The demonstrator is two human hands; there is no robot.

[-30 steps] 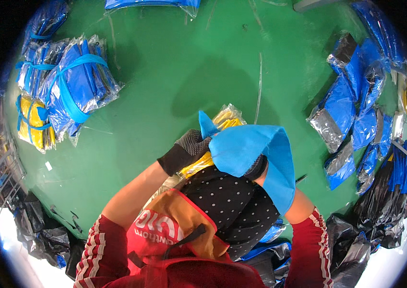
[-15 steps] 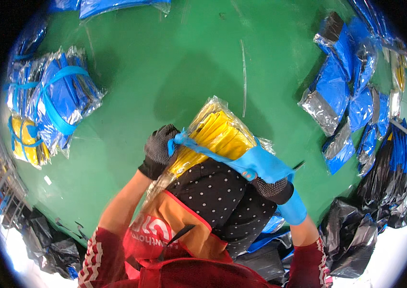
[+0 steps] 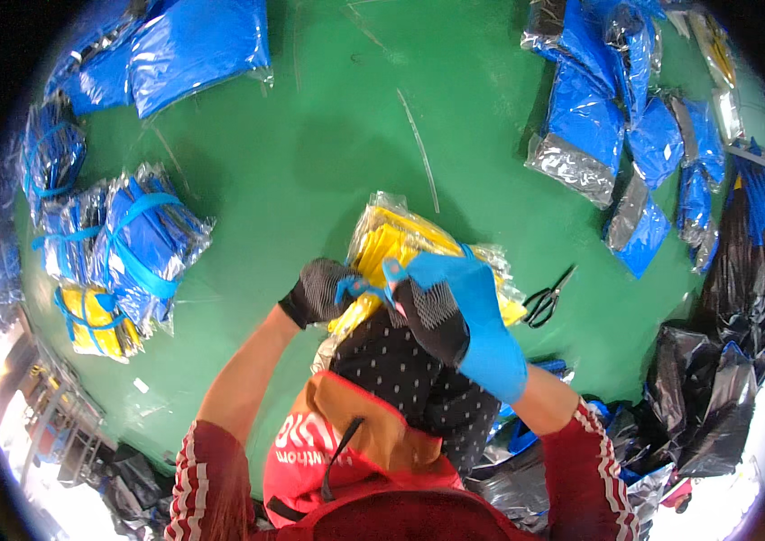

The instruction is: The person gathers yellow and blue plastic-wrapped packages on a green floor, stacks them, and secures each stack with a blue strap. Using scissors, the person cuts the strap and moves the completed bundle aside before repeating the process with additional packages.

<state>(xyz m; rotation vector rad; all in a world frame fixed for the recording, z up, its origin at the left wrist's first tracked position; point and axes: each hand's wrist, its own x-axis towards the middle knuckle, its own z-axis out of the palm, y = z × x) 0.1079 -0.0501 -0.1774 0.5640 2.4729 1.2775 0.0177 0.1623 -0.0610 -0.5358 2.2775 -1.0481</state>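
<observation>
A stack of yellow items in clear plastic [image 3: 393, 236] rests against the dark dotted cloth [image 3: 381, 361] over my lap. A blue strip [image 3: 482, 311] runs across the stack and drapes over my right wrist. My left hand [image 3: 321, 290], in a black and grey dotted glove, is closed on the strip's narrow end at the stack's left edge. My right hand [image 3: 434, 316], gloved alike, has its fingers closed on the strip close beside the left hand. Part of the strip behind the stack is hidden.
Black-handled scissors [image 3: 545, 305] lie on the green floor [image 3: 328, 117] right of the stack. Blue bundles tied with blue strips [image 3: 134, 239] and a tied yellow bundle [image 3: 96, 320] sit at left. Blue packages [image 3: 581, 117] lie at right, black plastic bags [image 3: 707, 388] at lower right.
My right hand has moved left and up over the stack, drawing the strip toward my left hand. The view has shifted, and the scissors now show on the floor.
</observation>
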